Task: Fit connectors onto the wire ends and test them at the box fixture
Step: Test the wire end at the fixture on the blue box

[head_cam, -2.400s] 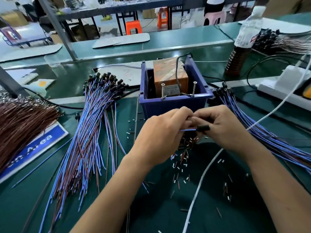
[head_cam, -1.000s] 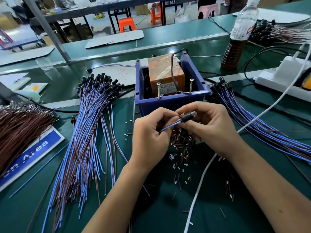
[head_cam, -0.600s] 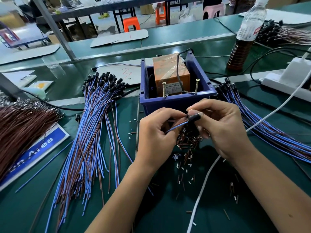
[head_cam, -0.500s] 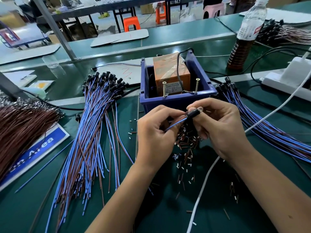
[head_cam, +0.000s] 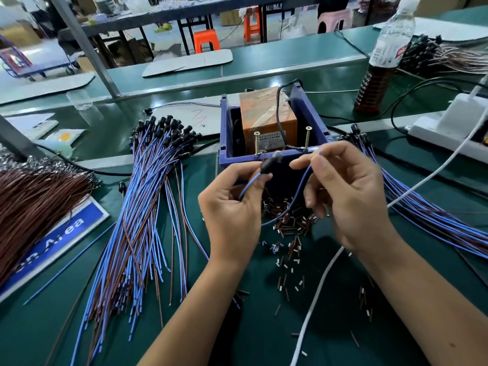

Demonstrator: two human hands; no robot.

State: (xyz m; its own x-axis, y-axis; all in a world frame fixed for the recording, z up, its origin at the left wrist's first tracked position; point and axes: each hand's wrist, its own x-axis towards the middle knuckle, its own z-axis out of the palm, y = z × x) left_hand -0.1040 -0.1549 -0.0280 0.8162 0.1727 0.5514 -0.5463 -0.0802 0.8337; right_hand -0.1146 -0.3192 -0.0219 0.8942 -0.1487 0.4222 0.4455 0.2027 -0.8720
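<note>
Wire (head_cam: 298, 192) pinched both ends: left hand (head_cam: 232, 207) at connector (head_cam: 266, 165), right hand (head_cam: 348, 196) at bare tip, just below box fixture (head_cam: 224, 157) w/ screws (head_cam: 256, 142).

Body in view: two hands and two forearms, nothing else of the person. Left hand (head_cam: 232, 207) and right hand (head_cam: 348, 196) both bare, no gloves, no finger cots. No rings, no watch, no wrist strap or band on either wrist. Left forearm (head_cam: 190, 320) and right forearm (head_cam: 422, 307) uncovered right down to the bottom edge of the shot, no sleeve or cuff showing. Fingernails short and plain, unpainted. No marks, tape or plasters visible on either hand.
</note>
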